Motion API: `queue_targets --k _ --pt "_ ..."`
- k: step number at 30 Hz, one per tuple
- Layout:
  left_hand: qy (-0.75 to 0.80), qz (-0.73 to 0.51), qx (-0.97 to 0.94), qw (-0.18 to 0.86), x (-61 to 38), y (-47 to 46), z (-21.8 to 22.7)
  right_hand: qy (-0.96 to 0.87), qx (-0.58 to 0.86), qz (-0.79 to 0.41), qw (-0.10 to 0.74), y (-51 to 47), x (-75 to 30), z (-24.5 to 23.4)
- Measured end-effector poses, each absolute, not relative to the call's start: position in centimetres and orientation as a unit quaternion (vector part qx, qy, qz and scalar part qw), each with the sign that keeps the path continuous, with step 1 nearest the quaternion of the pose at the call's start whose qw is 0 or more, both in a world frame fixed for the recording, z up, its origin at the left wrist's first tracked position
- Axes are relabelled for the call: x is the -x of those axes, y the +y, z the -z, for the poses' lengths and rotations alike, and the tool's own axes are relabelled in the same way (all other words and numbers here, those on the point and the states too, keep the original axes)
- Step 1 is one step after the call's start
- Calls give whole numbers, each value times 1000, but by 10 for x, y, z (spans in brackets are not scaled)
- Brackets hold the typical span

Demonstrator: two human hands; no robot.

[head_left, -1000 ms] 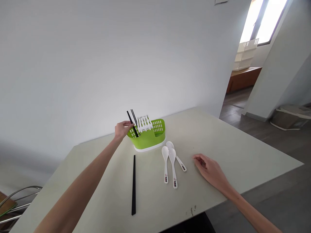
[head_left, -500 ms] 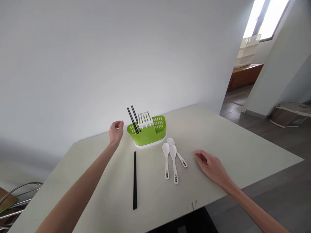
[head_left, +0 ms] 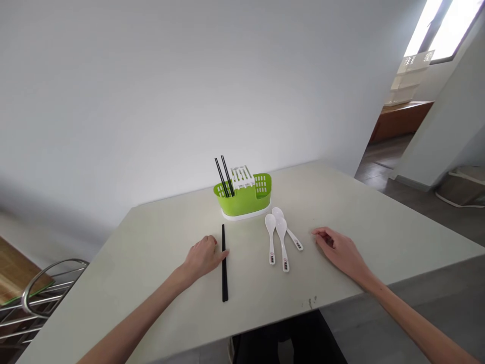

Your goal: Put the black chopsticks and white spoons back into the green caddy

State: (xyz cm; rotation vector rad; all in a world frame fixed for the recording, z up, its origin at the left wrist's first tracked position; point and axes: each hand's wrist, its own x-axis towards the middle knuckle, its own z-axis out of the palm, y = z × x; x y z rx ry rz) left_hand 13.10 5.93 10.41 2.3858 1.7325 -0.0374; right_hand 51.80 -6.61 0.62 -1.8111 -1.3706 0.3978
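Note:
My left hand (head_left: 205,257) is low over the table, beside a pair of black chopsticks (head_left: 225,278) lying flat. Its thumb reaches across them, apart from the curled fingers, and nothing is held. My right hand (head_left: 338,248) rests on the table, loosely curled and empty, with a gap between thumb and fingers. Nearest to it are three white spoons (head_left: 283,241), bowls pointing away and handles toward me. Behind them stands a green cutlery holder (head_left: 244,202) with a white base and a white slotted middle part. Black chopsticks (head_left: 223,177) stand upright in its left compartment.
The pale table (head_left: 170,217) meets a white wall (head_left: 227,91) at the back. Metal rails of a rack or chair (head_left: 56,283) are at the lower left. A grey bin (head_left: 462,187) stands on the floor at the right.
My left hand has come down toward me from beside the holder to the flat chopsticks, its thumb now spread. My right hand stays in place. The view has shifted slightly.

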Motion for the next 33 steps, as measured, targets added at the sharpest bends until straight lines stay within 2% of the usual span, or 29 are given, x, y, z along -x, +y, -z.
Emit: queue_targets --k 6,13,16,18,20,23,28,30,33 --pt "590 89 -802 18 -127 72 -118 -543 723 -155 397 -67 -518 -7" --pt "591 46 -805 19 -89 80 -142 -545 723 -141 401 -66 -519 -5" --pt "564 -132 -808 109 -91 65 -162 -539 717 -151 414 -65 -517 -10" --pt "550 -263 -763 217 -100 52 -175 -527 709 -157 442 -65 -508 -22" --pt "537 -333 -701 331 -111 40 -183 -516 693 -173 473 -67 -489 -40" --pt "498 -383 -624 464 -130 25 -182 -534 636 -278 483 -74 -444 -74" --pt "467 -410 -561 547 -154 6 -159 -560 445 -537 447 -81 -369 -111" --pt "461 -419 -543 563 -158 0 -151 -541 415 -585 439 -82 -352 -113" --pt "451 -430 -515 589 -158 -6 -144 -528 437 -583 435 -82 -342 -108"
